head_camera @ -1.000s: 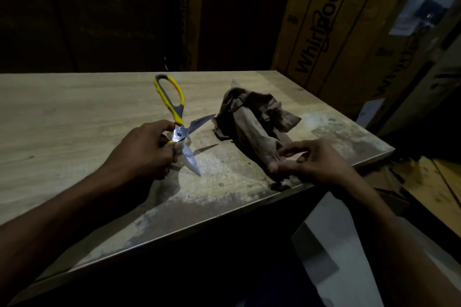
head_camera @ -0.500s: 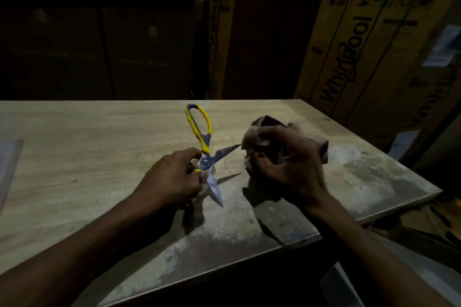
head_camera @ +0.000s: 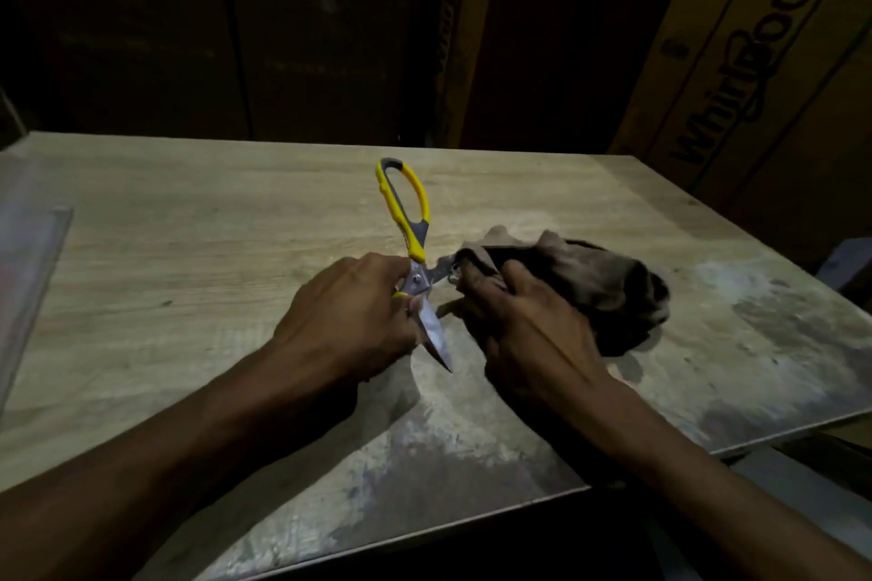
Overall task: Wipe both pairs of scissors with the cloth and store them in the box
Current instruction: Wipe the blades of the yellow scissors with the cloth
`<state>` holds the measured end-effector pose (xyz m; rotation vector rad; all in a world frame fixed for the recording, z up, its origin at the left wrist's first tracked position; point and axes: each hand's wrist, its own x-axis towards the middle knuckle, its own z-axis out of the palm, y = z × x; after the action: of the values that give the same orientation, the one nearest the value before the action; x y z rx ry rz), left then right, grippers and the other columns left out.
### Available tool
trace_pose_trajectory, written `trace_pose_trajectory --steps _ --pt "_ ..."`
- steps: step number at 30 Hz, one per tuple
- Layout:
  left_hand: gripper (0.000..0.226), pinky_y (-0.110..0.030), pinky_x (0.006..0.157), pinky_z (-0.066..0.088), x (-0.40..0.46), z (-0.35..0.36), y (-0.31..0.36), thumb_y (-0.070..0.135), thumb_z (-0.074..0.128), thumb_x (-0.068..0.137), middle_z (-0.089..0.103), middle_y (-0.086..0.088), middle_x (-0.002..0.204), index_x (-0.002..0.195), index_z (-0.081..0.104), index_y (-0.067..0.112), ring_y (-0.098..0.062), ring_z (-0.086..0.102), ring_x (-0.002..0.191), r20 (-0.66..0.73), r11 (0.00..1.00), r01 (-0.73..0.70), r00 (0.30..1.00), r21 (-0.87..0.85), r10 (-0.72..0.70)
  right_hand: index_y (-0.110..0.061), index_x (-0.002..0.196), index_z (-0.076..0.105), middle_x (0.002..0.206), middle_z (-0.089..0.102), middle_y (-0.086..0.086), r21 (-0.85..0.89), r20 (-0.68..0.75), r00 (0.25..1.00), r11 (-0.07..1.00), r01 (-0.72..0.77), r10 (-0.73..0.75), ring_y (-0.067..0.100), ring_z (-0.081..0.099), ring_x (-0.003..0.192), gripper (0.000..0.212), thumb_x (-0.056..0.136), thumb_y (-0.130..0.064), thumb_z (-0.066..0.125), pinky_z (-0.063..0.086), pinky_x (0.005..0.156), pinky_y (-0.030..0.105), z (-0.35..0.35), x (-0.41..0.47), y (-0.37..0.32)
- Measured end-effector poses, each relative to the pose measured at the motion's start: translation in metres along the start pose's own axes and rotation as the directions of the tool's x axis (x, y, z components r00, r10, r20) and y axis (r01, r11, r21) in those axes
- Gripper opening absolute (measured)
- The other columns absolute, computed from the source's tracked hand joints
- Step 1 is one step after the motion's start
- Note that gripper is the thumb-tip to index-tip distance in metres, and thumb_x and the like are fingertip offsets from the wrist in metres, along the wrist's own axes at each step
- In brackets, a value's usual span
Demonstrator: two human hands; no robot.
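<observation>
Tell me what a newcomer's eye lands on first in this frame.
The yellow-handled scissors at mid-table, blades spread, gripped by the left hand. Just to their right, the right hand presses a bunched brown cloth over one blade. Whirlpool cartons stand behind the table, upper right.

One scissors, one cloth — two hands, one table.

Single view, head-mounted, wide-angle. Looks forward and down over desk from near edge. Close in: both forearms enter from bottom corners, left hand and right hand near frame centre. Far side faces stacked cartons in dark. Edges bowed by lens.
</observation>
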<state>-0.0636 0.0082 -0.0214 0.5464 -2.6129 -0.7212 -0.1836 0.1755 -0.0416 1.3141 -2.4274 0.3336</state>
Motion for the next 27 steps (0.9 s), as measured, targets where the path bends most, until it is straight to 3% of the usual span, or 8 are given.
trace_pose_trajectory --steps 3,6,10,13,17,21,23,27 --pt "0.048 -0.034 0.061 0.044 0.000 0.000 0.001 0.052 0.046 0.073 0.062 0.008 0.072 0.111 0.071 0.037 -0.028 0.064 0.079 -0.010 0.998 -0.050 0.999 0.037 0.050 -0.044 0.152 0.035 0.108 0.045 -0.001 0.015 0.072 0.986 0.989 0.148 -0.149 0.028 0.057 0.079 0.066 0.093 -0.040 0.066 0.037 0.052 0.033 0.000 -0.008 -0.018" --pt "0.047 -0.033 0.062 0.037 -0.001 -0.002 0.002 0.053 0.045 0.074 0.057 0.010 0.074 0.111 0.071 0.041 -0.026 0.062 0.081 -0.036 0.997 -0.048 0.998 0.068 0.050 -0.045 0.153 0.035 0.124 0.048 0.003 0.040 0.073 0.995 0.997 0.062 -0.065 0.034 0.063 0.085 0.066 0.095 -0.038 0.066 0.048 0.062 0.037 -0.006 0.004 -0.003" --pt "0.048 -0.032 0.062 0.035 -0.003 -0.001 0.006 0.056 0.045 0.071 0.058 0.010 0.072 0.109 0.071 0.042 -0.025 0.060 0.079 -0.032 0.996 -0.038 0.999 0.082 0.041 -0.035 0.148 0.051 0.116 0.061 0.007 -0.118 0.092 0.994 0.990 0.077 -0.066 0.036 0.067 0.073 0.067 0.084 -0.043 0.067 0.037 0.051 0.031 -0.016 0.007 -0.008" --pt "0.053 -0.033 0.060 0.033 -0.003 0.000 0.006 0.063 0.041 0.070 0.053 0.009 0.065 0.107 0.071 0.041 -0.025 0.056 0.073 -0.032 0.996 -0.056 0.998 0.069 0.059 -0.038 0.151 0.044 0.121 0.056 0.005 -0.154 0.129 0.987 0.981 0.116 -0.097 0.034 0.067 0.079 0.073 0.083 -0.046 0.070 0.040 0.052 0.031 -0.017 0.006 -0.009" --pt "0.065 -0.033 0.066 0.045 -0.006 0.002 0.010 0.068 0.038 0.062 0.072 0.008 0.087 0.113 0.072 0.046 -0.024 0.067 0.086 -0.024 0.997 -0.040 0.999 0.063 0.041 -0.040 0.160 0.026 0.126 0.050 0.007 -0.196 0.051 0.997 0.980 -0.044 0.055 0.035 0.065 0.093 0.076 0.094 -0.040 0.066 0.036 0.061 0.034 -0.020 0.013 -0.008" --pt "0.053 -0.032 0.064 0.042 -0.009 0.003 0.015 0.061 0.047 0.069 0.062 0.006 0.076 0.114 0.072 0.046 -0.025 0.067 0.085 -0.014 0.998 -0.021 1.000 0.057 0.022 -0.033 0.148 0.049 0.106 0.055 0.005 -0.203 0.108 0.994 0.979 0.019 0.003 0.031 0.067 0.072 0.082 0.073 -0.044 0.082 0.031 0.051 0.029 -0.006 -0.006 -0.025" --pt "0.052 -0.032 0.064 0.043 -0.010 0.005 0.017 0.063 0.046 0.071 0.067 0.008 0.081 0.112 0.072 0.045 -0.025 0.068 0.086 0.003 0.999 -0.023 1.000 0.043 0.023 -0.040 0.152 0.039 0.114 0.051 0.003 -0.213 0.088 0.996 0.977 0.023 -0.005 0.030 0.068 0.083 0.082 0.080 -0.045 0.077 0.036 0.054 0.030 -0.002 -0.009 -0.014" --pt "0.028 -0.033 0.067 0.046 -0.007 0.006 0.016 0.044 0.062 0.090 0.069 0.008 0.088 0.116 0.073 0.038 -0.024 0.067 0.091 -0.004 0.996 0.020 1.000 0.082 -0.019 -0.047 0.160 0.012 0.137 0.043 0.004 -0.129 0.058 0.983 0.978 -0.163 0.171 0.034 0.064 0.105 0.070 0.102 -0.040 0.051 0.039 0.066 0.035 -0.012 -0.008 0.011"
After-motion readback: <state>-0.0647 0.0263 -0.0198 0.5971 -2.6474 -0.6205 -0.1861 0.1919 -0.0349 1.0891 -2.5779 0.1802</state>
